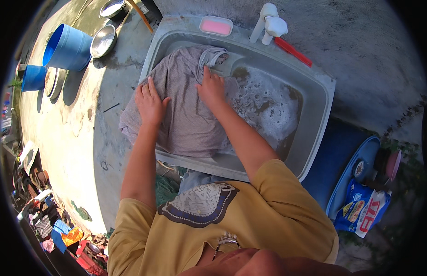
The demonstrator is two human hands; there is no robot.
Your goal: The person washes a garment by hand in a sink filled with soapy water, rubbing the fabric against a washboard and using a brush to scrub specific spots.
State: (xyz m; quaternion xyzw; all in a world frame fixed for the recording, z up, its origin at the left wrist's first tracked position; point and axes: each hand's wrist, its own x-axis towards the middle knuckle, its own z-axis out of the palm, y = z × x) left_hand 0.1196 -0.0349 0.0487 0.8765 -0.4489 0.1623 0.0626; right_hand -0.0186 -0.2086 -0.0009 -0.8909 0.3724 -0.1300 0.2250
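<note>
A greyish-brown cloth garment [186,114] lies spread over the left part of a grey wash sink [324,114] and hangs over its left rim. My left hand [149,101] rests on the garment's left side with its fingers apart. At the garment's upper right, beside a pale collar-like band [210,57], my right hand [212,88] has its fingers bent on the fabric; whether they pinch it is not clear. Foamy, murky water [268,103] fills the sink's right part.
Pink soap in a clear dish [216,26], a white tap [268,24] and a red-handled object [293,51] sit along the back rim. Right of the sink is a blue barrel [351,165] with a detergent bag [363,208]. Blue buckets [70,48] and a metal basin [103,41] stand at left.
</note>
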